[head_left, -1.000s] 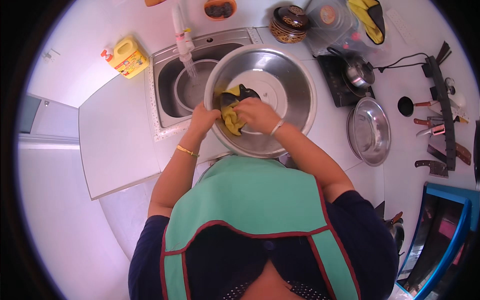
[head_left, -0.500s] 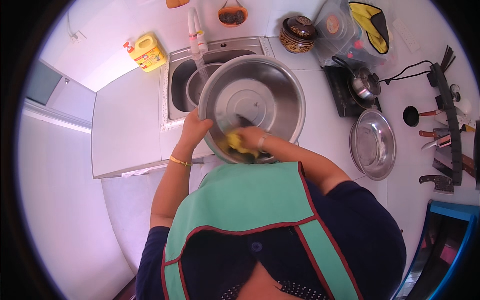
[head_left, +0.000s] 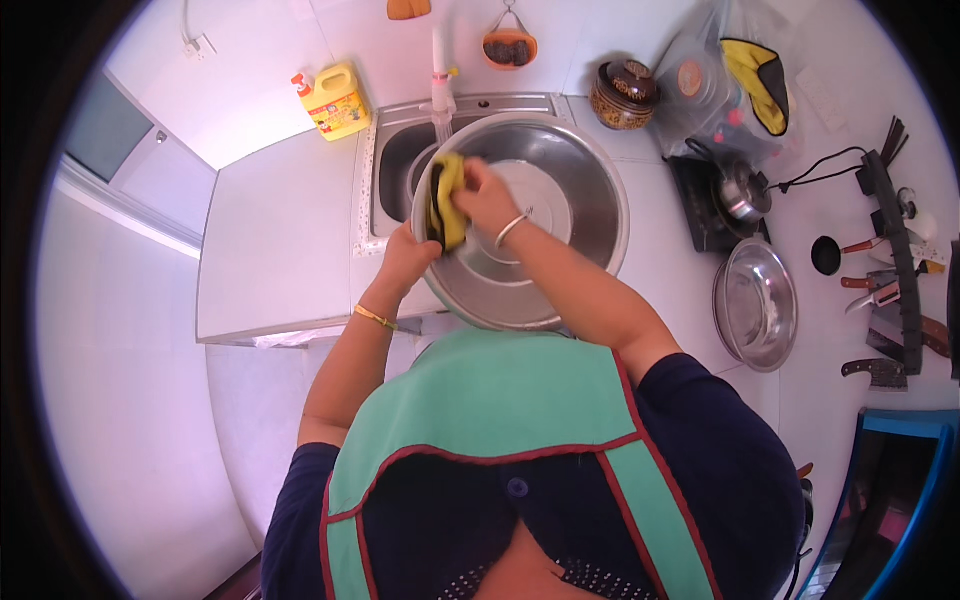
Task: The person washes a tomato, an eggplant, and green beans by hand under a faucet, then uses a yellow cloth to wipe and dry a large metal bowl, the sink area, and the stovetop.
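A large stainless steel basin (head_left: 590, 215) is tilted up in front of me, partly over the sink. My left hand (head_left: 410, 258) grips its left rim. Inside the basin, my right hand (head_left: 487, 200) holds a yellow and black cloth (head_left: 447, 205) against the upper left wall, near the rim. Behind the basin's left side lies the sink (head_left: 390, 165). Water runs from the white faucet (head_left: 440, 90) toward another metal bowl, mostly hidden behind the large basin.
A yellow soap jug (head_left: 338, 105) stands left of the sink. To the right are a lidded brown pot (head_left: 625, 95), a small saucepan (head_left: 745, 190) on a black cooktop (head_left: 700, 210), and stacked steel basins (head_left: 762, 305). Knives hang on a dark rack (head_left: 905, 270).
My right hand has moved the cloth from the basin's near lower wall up to its upper left wall. The left hand still grips the rim. The whole view has shifted slightly.
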Demonstrator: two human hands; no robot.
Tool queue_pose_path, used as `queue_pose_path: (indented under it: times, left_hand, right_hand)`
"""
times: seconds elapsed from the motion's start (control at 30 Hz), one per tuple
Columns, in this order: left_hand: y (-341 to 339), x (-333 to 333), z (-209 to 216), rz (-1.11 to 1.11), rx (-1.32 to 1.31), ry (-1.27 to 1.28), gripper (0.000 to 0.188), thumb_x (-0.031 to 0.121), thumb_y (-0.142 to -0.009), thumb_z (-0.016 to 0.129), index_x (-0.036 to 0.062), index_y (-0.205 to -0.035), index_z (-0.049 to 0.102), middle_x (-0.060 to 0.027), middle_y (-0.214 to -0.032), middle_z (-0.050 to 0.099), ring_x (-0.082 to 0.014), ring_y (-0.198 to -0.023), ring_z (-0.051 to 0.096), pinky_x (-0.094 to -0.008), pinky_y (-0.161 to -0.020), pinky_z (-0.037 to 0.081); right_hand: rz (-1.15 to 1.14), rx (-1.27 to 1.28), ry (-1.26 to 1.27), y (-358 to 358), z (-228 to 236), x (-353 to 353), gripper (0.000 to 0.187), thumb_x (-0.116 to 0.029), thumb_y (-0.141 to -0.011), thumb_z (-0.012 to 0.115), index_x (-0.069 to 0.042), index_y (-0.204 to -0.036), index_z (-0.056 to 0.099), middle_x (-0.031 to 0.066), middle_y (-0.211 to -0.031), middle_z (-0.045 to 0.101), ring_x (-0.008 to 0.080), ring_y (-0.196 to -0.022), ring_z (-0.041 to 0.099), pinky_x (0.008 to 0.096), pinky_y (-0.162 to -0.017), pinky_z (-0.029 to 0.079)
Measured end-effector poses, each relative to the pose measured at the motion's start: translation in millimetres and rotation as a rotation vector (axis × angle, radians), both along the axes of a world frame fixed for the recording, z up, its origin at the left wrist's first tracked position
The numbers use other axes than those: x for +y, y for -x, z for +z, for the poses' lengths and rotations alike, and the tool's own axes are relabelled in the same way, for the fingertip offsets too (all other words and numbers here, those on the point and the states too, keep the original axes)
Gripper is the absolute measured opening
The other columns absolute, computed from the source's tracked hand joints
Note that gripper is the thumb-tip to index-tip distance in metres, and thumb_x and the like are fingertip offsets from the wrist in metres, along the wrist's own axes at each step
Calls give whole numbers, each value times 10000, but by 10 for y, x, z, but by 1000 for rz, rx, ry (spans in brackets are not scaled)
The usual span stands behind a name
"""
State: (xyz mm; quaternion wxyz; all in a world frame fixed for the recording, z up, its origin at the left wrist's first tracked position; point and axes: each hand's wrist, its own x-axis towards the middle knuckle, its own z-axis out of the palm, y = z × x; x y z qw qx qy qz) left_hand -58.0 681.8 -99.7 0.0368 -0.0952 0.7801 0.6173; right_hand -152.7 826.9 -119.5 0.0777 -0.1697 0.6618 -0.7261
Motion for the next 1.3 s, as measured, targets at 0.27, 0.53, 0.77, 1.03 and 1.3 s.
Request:
queue_pose_path:
  times: [0.27,0.53,0.77,1.03,1.3]
  left_hand:
    - [-39,-75,-83,-49,292,80,316,121,-733,673,9,-1019,602,-73,-891,663,-187,-832,621,-291,-746,471]
    - [-372,-73,179,-25,129,69,357,75,-676,539,16,-1024,594,-119,-806,629,-202,-762,593,-305,-725,462]
    - [196,49,1225,-142,466,337,322,134,-732,613,56,-1045,605,-162,-821,631,-279,-781,622,-349,-738,471]
    - [325,168,1171,-43,343,137,403,31,-683,548,3,-1079,618,-52,-874,641,-155,-816,602,-271,-768,463]
    - [425,-180,976,-112,270,335,464,145,-690,639,36,-1133,559,-121,-898,650,-207,-834,620,-319,-764,476]
  right_hand:
    - [-12,1620,-712,-403,1056,-8,106,-163,-724,590,-140,-827,605,1,-862,611,184,-908,572,416,-847,423]
    - [-313,800,-1217,423,1082,852,252,-319,-714,659,-99,-826,606,107,-830,628,307,-812,613,422,-706,499]
    - [-53,1216,-1058,122,1646,367,115,-180,-719,604,-145,-826,623,65,-827,637,270,-837,614,381,-706,501]
    - [-329,679,-1110,812,1511,1384,384,-261,-672,704,-111,-1008,593,125,-911,642,317,-909,598,387,-776,479]
    - [-292,636,-1201,489,1315,1173,355,-248,-691,680,-136,-1012,577,117,-942,644,309,-877,609,414,-737,483]
